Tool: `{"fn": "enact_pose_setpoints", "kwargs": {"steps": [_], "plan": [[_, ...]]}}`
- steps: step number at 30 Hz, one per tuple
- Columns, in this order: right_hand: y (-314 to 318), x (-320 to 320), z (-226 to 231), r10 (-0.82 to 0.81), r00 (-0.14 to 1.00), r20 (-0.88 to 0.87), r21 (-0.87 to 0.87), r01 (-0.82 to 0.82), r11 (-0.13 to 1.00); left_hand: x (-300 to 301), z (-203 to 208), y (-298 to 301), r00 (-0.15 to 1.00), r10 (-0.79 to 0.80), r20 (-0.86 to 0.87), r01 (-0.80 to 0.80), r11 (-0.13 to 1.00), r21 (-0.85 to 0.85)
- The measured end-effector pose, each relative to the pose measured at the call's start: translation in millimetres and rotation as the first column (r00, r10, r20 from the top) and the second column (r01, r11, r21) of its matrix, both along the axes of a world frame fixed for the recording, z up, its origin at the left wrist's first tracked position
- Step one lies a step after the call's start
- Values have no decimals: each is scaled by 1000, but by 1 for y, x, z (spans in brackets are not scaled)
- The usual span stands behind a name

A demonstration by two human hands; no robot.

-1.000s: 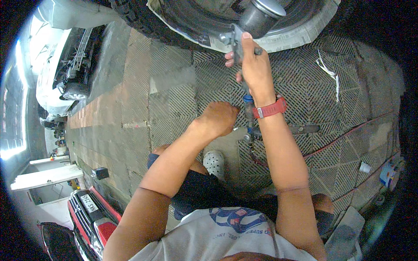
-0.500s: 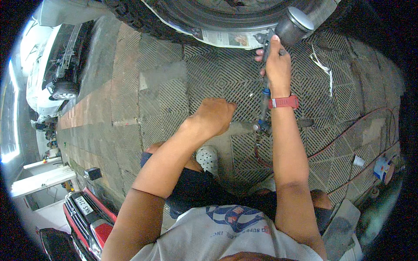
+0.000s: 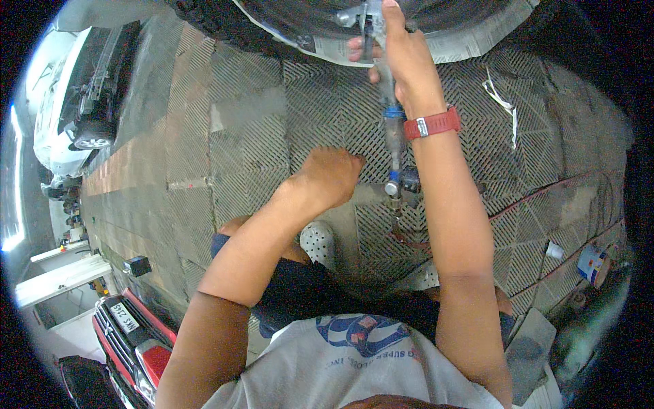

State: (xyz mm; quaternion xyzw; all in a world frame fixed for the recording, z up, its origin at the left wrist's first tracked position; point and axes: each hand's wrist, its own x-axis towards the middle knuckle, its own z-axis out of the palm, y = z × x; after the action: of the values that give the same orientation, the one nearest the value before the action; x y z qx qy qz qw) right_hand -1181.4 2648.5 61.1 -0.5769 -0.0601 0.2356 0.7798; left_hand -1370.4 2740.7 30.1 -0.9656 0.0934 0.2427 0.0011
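Observation:
My right hand [image 3: 412, 71], with a red watch band on the wrist, grips a spray gun [image 3: 385, 82]. The gun's nozzle end points left over the dark wheel [image 3: 300, 27] at the top. Its cup is out of the picture above. Below the handle hang a blue-ringed fitting and a regulator with a round gauge, joined to a hose. Newspaper strips [image 3: 470, 51] line the wheel's near edge. My left hand [image 3: 327, 178] is a closed fist above the floor, apart from the gun; nothing sticks out of it.
A thin red hose [image 3: 538, 194] runs across the patterned floor [image 3: 327, 88] at the right. A white strip [image 3: 502, 102], a white cup [image 3: 554, 250] and a paint can [image 3: 593, 266] lie right. A red vehicle [image 3: 139, 334] stands lower left, a white car [image 3: 65, 102] farther left.
My right hand has carried the spray gun up and left, over the wheel, and its cup has left the picture. The left fist stays nearly where it was.

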Motion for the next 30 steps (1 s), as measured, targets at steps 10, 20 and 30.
{"fn": "enact_pose_setpoints", "kwargs": {"steps": [10, 20, 30], "plan": [[-51, 2, -75, -252, 952, 172, -336, 297, 894, -3, -2, -3, 999, -38, 30, 41, 993, -113], [6, -54, -58, -83, 987, 138, -58, 92, 994, 3, 7, -10, 999, 6, -33, -9, 996, -88], [-31, -25, -98, -253, 961, 108, -334, 275, 901, 0, 12, -7, 1000, -16, 0, 16, 994, -111]]}}
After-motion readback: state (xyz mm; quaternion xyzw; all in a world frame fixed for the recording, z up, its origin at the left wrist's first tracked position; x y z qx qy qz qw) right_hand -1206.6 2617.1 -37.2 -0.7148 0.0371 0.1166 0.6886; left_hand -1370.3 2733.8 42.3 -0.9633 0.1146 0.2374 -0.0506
